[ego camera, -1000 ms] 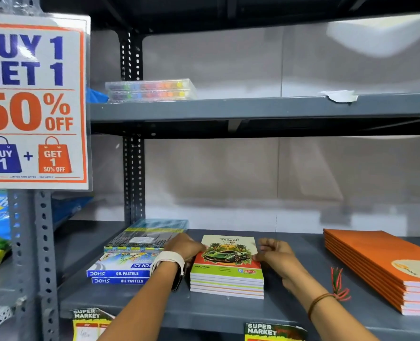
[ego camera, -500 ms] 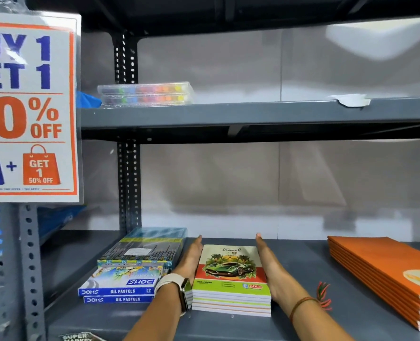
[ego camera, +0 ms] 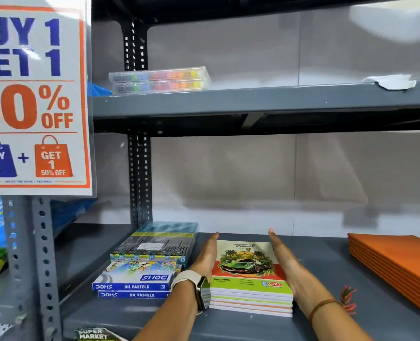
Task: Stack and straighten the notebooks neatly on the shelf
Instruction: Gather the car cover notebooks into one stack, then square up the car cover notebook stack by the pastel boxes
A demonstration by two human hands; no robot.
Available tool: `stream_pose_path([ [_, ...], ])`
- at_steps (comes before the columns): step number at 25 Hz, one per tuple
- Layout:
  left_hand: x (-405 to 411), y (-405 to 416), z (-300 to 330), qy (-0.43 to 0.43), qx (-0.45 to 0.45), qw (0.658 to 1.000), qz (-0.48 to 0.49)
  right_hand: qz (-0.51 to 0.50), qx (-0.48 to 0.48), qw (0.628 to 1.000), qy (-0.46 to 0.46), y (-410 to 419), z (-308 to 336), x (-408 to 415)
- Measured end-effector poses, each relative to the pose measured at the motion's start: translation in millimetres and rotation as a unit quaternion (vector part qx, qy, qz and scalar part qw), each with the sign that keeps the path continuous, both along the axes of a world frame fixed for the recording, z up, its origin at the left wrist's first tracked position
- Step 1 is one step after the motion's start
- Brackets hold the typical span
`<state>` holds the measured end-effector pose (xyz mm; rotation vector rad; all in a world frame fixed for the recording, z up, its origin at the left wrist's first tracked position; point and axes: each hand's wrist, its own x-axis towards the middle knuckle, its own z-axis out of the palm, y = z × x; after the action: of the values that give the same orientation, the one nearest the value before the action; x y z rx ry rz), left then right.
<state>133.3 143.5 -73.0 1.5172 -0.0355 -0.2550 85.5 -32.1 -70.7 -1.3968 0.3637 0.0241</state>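
A stack of several notebooks (ego camera: 249, 279) lies flat on the grey lower shelf (ego camera: 327, 271); the top cover shows a green car and palm trees. My left hand (ego camera: 205, 257), with a white watch on the wrist, lies flat against the stack's left side, fingers straight. Against the right side my right hand (ego camera: 284, 257) is pressed the same way, a thread band on its wrist. Both palms touch the stack's edges without gripping. A second pile of orange notebooks (ego camera: 396, 264) rests at the right end of the shelf.
Oil pastel boxes (ego camera: 135, 281) and a clear-lidded pencil set (ego camera: 157, 242) sit just left of my left hand. A perforated upright (ego camera: 140, 178) stands behind them. The upper shelf (ego camera: 253, 99) holds marker cases (ego camera: 159, 80). A sale sign (ego camera: 32, 94) hangs at left.
My hands went from loosely curled on the stack's far corners to flat palms pressed along both its sides, and have held there. The camera has moved slightly closer.
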Motion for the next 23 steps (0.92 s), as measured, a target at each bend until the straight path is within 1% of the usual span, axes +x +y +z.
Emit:
stream_pose_path([
  [3,7,2,-4,0.015,-0.026,0.999,-0.018,0.018,0.063,0.998,0.008,1,0,-3],
  [5,7,5,-7,0.034,-0.057,0.996,-0.056,0.015,0.078,0.997,-0.003,-2,-4,-6],
  [7,-2,8,-7,0.044,-0.074,0.994,-0.062,0.019,0.07,0.997,-0.013,-4,-5,-16],
  [9,-12,11,-6,0.033,-0.052,0.997,-0.047,0.034,0.052,0.998,-0.023,-1,-4,-32],
  [11,-35,15,-2,0.031,-0.064,0.996,-0.048,0.058,0.024,0.998,-0.025,4,-3,-48],
  [12,-47,16,-2,0.015,-0.062,0.997,-0.048,0.06,-0.025,0.997,-0.033,7,-6,-57],
  [13,-60,18,-4,-0.013,-0.046,0.998,-0.038,0.053,-0.093,0.993,-0.052,9,-9,-66],
  [14,-75,21,-6,-0.052,0.003,0.999,-0.012,0.036,-0.164,0.983,-0.077,11,-11,-77],
  [15,-89,22,-10,-0.1,0.083,0.991,0.018,0.025,-0.226,0.968,-0.103,10,-13,-86],
  [16,-103,23,-16,-0.147,0.177,0.972,0.047,0.022,-0.292,0.949,-0.121,8,-15,-95],
  [17,-115,25,-20,-0.189,0.258,0.945,0.064,0.03,-0.362,0.922,-0.133,5,-17,-102],
  [18,-124,26,-25,-0.219,0.321,0.918,0.075,0.046,-0.434,0.89,-0.135,-1,-21,-109],
  [19,-131,27,-28,-0.235,0.364,0.898,0.081,0.06,-0.497,0.855,-0.132,-7,-24,-117],
  [20,-135,29,-30,-0.244,0.39,0.884,0.078,0.066,-0.543,0.827,-0.13,-11,-27,-123],
  [21,-138,32,-30,-0.245,0.395,0.883,0.069,0.066,-0.569,0.808,-0.134,-13,-28,-126],
  [22,-138,35,-29,-0.239,0.381,0.891,0.062,0.062,-0.581,0.8,-0.138,-14,-29,-128],
  [23,-136,37,-29,-0.229,0.361,0.902,0.059,0.057,-0.581,0.8,-0.142,-14,-28,-128],
])
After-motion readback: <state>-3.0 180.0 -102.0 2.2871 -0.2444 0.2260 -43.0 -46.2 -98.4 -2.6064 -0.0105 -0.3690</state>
